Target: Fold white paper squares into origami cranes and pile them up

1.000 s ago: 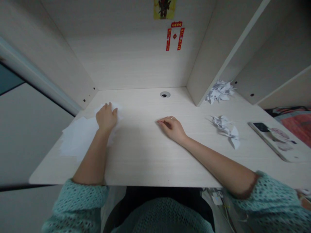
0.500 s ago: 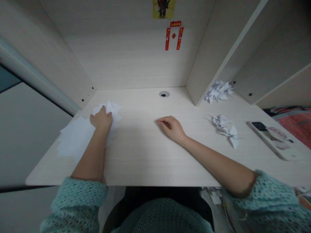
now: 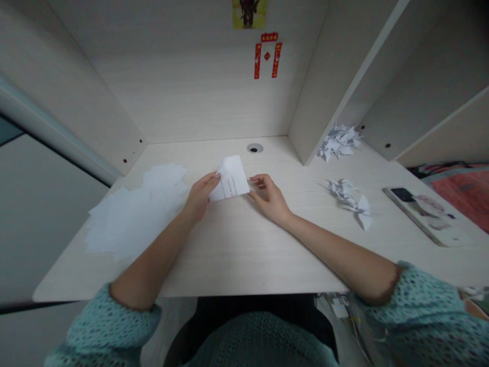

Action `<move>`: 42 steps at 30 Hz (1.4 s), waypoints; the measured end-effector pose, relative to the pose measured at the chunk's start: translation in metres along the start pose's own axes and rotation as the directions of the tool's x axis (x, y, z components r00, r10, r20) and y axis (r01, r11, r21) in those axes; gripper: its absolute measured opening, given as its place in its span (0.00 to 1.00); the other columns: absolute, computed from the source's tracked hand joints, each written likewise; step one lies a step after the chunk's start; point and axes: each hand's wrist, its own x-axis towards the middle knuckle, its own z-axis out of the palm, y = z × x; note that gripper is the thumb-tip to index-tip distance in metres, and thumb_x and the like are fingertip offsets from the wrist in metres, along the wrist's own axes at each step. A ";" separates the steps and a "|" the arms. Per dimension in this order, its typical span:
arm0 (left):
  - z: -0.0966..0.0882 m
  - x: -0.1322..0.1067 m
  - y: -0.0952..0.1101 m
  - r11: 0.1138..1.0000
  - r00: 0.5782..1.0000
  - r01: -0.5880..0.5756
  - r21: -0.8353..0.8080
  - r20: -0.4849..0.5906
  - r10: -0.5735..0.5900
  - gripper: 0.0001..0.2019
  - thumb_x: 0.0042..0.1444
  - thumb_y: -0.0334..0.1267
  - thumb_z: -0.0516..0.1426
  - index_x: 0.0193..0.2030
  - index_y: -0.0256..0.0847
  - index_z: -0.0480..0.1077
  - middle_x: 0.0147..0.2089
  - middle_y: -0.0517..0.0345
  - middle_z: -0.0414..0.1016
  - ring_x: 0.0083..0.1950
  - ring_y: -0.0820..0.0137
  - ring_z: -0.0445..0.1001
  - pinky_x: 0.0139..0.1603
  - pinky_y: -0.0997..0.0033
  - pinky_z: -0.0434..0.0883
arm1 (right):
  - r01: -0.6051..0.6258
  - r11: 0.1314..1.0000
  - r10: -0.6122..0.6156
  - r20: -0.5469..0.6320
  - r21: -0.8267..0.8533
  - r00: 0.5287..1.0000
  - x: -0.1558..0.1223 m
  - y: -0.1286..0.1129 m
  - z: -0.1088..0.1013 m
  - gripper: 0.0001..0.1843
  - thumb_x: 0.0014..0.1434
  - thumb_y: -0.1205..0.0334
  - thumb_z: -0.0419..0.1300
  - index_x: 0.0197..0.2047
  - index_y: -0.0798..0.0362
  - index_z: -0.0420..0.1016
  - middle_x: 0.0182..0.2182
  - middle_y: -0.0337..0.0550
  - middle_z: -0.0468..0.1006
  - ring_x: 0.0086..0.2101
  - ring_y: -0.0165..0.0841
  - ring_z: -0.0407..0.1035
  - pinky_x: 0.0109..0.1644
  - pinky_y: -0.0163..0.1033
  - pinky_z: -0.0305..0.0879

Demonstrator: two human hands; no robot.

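Observation:
A small white sheet of paper [image 3: 231, 179] with a few printed lines is pinched in my left hand [image 3: 200, 193], thumb on top, above the middle of the desk. My right hand [image 3: 269, 196] is just to the right of it, thumb and fingers parted around the sheet's right corner. Whether those fingertips touch the paper I cannot tell. Left of my left hand lies a spread pile of white paper sheets [image 3: 130, 216], overlapping on the desk.
Folded paper pieces [image 3: 349, 199] lie right of my right hand. A heap of similar pieces [image 3: 340, 141] sits behind the upright divider [image 3: 317, 112]. A phone [image 3: 431, 216] rests at the far right, near red cloth [image 3: 462, 193]. A cable hole [image 3: 254, 148] is at the back.
My left hand has come from the paper pile to the middle, bringing one sheet. The right hand stays in about the same place, its fingers now parted.

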 end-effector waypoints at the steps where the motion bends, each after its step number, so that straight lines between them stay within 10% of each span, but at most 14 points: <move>1: 0.004 -0.002 -0.002 1.000 0.999 0.025 -0.003 0.034 -0.025 0.24 0.52 0.53 0.57 0.50 0.38 0.71 0.44 0.49 0.79 0.40 0.64 0.77 0.40 0.67 0.72 | -0.004 0.999 0.004 -0.003 0.032 1.000 0.000 0.000 0.000 0.17 0.56 0.59 0.59 0.48 0.49 0.63 0.45 0.47 0.73 0.43 0.37 0.69 0.49 0.45 0.65; 7: 0.008 -0.008 -0.008 0.994 0.993 0.110 -0.013 0.054 -0.109 0.25 0.52 0.53 0.57 0.52 0.39 0.70 0.45 0.49 0.78 0.42 0.63 0.77 0.40 0.66 0.72 | 0.045 0.985 -0.043 -0.017 0.169 0.999 0.000 -0.004 -0.002 0.17 0.59 0.65 0.55 0.51 0.47 0.59 0.43 0.45 0.75 0.43 0.35 0.71 0.49 0.43 0.66; 20: 0.014 -0.013 -0.002 0.988 0.999 0.002 0.152 0.032 -0.007 0.22 0.56 0.56 0.52 0.40 0.40 0.76 0.39 0.54 0.79 0.42 0.63 0.75 0.44 0.67 0.70 | 0.160 0.985 -0.160 -0.001 -0.070 0.987 0.000 -0.006 -0.007 0.06 0.54 0.61 0.64 0.36 0.41 0.81 0.33 0.42 0.72 0.40 0.38 0.65 0.49 0.49 0.62; 27: 0.014 -0.019 -0.004 0.915 0.993 -0.081 0.396 0.114 0.039 0.25 0.57 0.58 0.47 0.24 0.40 0.69 0.23 0.61 0.69 0.27 0.70 0.65 0.32 0.72 0.64 | 0.185 0.980 -0.193 -0.103 -0.078 0.976 0.002 -0.009 -0.008 0.05 0.47 0.55 0.68 0.30 0.43 0.80 0.48 0.42 0.73 0.53 0.43 0.60 0.58 0.54 0.56; 35: 0.016 -0.021 -0.006 0.871 0.969 -0.177 0.458 0.235 0.073 0.17 0.55 0.53 0.53 0.33 0.41 0.73 0.28 0.62 0.69 0.32 0.70 0.67 0.33 0.74 0.62 | 0.097 0.991 -0.094 -0.031 0.092 0.995 -0.001 -0.014 -0.007 0.11 0.51 0.52 0.66 0.36 0.47 0.76 0.35 0.41 0.80 0.38 0.37 0.73 0.46 0.44 0.68; 42: 0.013 -0.016 -0.012 0.917 0.985 -0.084 0.390 0.173 0.017 0.19 0.55 0.53 0.53 0.29 0.39 0.71 0.24 0.63 0.66 0.26 0.72 0.62 0.27 0.74 0.58 | 0.130 0.987 -0.131 0.008 0.090 0.991 -0.004 -0.019 -0.009 0.22 0.53 0.53 0.65 0.51 0.48 0.72 0.45 0.45 0.78 0.43 0.37 0.73 0.50 0.42 0.67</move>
